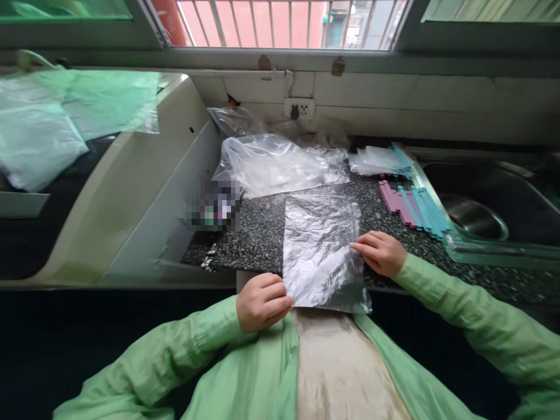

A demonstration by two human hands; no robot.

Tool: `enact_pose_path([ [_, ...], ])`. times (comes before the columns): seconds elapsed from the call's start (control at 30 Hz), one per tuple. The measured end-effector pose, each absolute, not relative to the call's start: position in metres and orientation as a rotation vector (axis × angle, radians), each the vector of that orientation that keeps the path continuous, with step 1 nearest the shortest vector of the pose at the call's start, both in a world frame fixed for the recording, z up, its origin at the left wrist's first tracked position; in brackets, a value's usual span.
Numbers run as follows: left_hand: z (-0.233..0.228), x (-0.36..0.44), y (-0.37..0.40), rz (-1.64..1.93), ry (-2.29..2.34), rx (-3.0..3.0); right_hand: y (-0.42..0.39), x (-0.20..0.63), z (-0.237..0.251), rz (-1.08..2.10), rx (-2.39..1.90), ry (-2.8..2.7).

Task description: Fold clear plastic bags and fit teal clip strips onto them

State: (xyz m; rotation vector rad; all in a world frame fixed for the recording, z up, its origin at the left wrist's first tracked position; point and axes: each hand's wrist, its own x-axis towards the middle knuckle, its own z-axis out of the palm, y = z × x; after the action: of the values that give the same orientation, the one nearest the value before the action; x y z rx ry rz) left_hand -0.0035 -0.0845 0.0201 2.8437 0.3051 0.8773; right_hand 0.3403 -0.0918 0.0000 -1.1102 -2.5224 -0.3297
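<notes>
A clear, crinkled plastic bag (321, 245) lies on the speckled countertop, its near end hanging past the front edge. My left hand (264, 301) pinches the bag's near left corner. At the bag's right side, my right hand (381, 252) has its thumb and fingers closed on the edge. The bag looks flat, with a whitish patch in its lower half; whether that is content or glare, I cannot tell. Right of the bag lie pink strips (397, 201) and blue strips (426, 210), side by side in a loose row.
A heap of clear plastic bags (280, 163) sits behind. Smaller packed bags (376, 159) lie near the steel sink (481, 175), which holds a metal bowl (475, 217). A range hood-like cream panel (144, 169) borders the left. A wall socket (300, 108) is at the back.
</notes>
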Motion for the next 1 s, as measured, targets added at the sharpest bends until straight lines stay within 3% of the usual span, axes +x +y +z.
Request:
enact_pose_path([
  [0.13, 0.02, -0.002, -0.083, 0.891, 0.3, 2.793, -0.117, 0.345, 0.001, -0.319, -1.087, -2.452],
  [0.33, 0.02, -0.001, -0.085, 0.932, 0.293, 2.699, -0.162, 0.32, -0.016, -0.561, -0.967, -2.305],
  [0.57, 0.024, 0.002, -0.089, 1.038, 0.325, 2.563, -0.163, 0.277, -0.036, -0.693, -1.24, -1.936],
  [1.0, 0.029, -0.004, -0.088, 1.049, 0.265, 2.576, -0.169, 0.288, -0.002, -0.294, -1.015, -2.056],
])
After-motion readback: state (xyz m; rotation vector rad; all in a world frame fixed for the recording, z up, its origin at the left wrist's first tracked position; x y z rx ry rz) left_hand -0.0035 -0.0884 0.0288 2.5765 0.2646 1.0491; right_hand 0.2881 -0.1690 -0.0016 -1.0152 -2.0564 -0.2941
